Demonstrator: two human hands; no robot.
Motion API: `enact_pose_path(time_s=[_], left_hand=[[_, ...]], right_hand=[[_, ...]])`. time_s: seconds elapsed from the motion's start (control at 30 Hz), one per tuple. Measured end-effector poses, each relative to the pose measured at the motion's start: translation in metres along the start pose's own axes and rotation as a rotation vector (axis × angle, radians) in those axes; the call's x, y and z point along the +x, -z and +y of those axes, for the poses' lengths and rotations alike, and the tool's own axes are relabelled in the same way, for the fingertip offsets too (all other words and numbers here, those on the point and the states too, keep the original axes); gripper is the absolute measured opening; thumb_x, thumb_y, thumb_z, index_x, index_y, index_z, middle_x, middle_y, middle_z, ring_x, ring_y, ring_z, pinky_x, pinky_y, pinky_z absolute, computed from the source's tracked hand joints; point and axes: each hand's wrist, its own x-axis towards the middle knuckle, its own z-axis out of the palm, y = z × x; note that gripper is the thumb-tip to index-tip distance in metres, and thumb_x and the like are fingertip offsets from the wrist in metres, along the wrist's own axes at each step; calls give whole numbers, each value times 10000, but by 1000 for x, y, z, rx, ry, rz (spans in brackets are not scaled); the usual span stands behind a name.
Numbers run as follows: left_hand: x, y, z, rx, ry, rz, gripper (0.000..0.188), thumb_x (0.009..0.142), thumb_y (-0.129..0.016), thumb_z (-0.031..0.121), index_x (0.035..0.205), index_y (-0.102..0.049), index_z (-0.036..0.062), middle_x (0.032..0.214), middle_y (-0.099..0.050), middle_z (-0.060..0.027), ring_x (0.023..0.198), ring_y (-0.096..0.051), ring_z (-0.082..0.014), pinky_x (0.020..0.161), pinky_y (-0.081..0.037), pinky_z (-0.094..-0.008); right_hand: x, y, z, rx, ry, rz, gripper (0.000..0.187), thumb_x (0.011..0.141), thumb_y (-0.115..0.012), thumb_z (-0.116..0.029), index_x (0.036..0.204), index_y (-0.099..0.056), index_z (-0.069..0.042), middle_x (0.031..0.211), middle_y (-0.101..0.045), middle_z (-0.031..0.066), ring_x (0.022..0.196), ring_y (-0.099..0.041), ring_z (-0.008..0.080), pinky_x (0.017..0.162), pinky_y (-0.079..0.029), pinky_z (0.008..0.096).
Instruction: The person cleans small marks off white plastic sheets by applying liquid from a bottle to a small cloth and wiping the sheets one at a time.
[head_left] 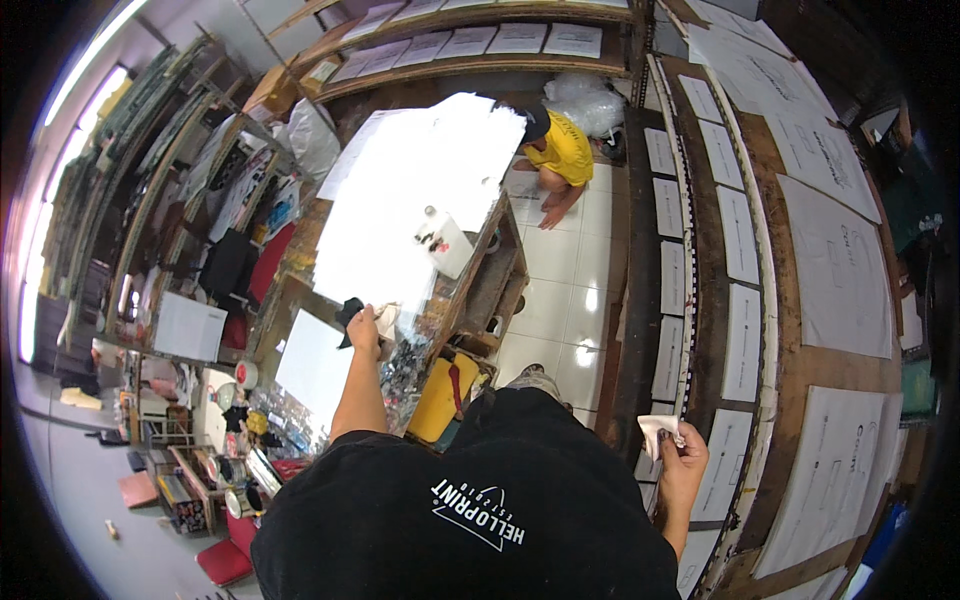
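Observation:
My left hand point(364, 332) is closed at the near end of the worktable, beside a large stack of white sheets point(390, 200). A crumpled black cloth point(349, 312) sticks out on one side of its fingers, and a pale beige cloth point(387, 320) shows on the other. Off to the right, my right hand point(682, 458) pinches a small cream-coloured cloth point(657, 432) between thumb and fingers, in front of the drying shelves. A white plastic container point(444, 244) with red and dark marks stands on the stack. Nearer me lies a separate white sheet point(312, 365).
A person in a yellow shirt point(562, 150) crouches beyond the worktable on the white tiled floor point(550, 255). Long wooden shelves point(705, 330) holding printed sheets run along the right. Cluttered racks point(150, 190) line the left. A yellow container point(437, 402) stands under the table's edge.

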Motion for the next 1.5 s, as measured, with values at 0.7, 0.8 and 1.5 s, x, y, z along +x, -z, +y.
enact_pose_path(time_s=[0.7,0.8,1.5], left_hand=[[-40,-206,111,244,-549,-426,687,855,-844,225,1353,-461,-54,1239,-627,-217,1117,-618,-315,981,-489,-393],[-58,-224,152,310,-600,-579,705,813,-875,224,1326,-467,-36,1204,-617,-201,1093,-614,-310,967,-488,-379],[-243,-348,313,-87,-1389,-1752,943,684,-915,339,1459,-493,9,1111,-671,-193,993,-656,-375,884,-513,-456]], right_hand=[[136,-123,-133,205,198,99,480,916,-646,65,1373,-529,-25,1125,-671,59,986,-652,117,842,-545,270],[140,-118,-127,139,64,53,262,896,-622,109,1117,-704,-6,1135,-705,79,1065,-649,129,855,-527,251],[67,-134,-126,-71,251,692,268,923,-688,-76,1177,-725,0,1127,-754,139,1027,-702,164,912,-535,303]])
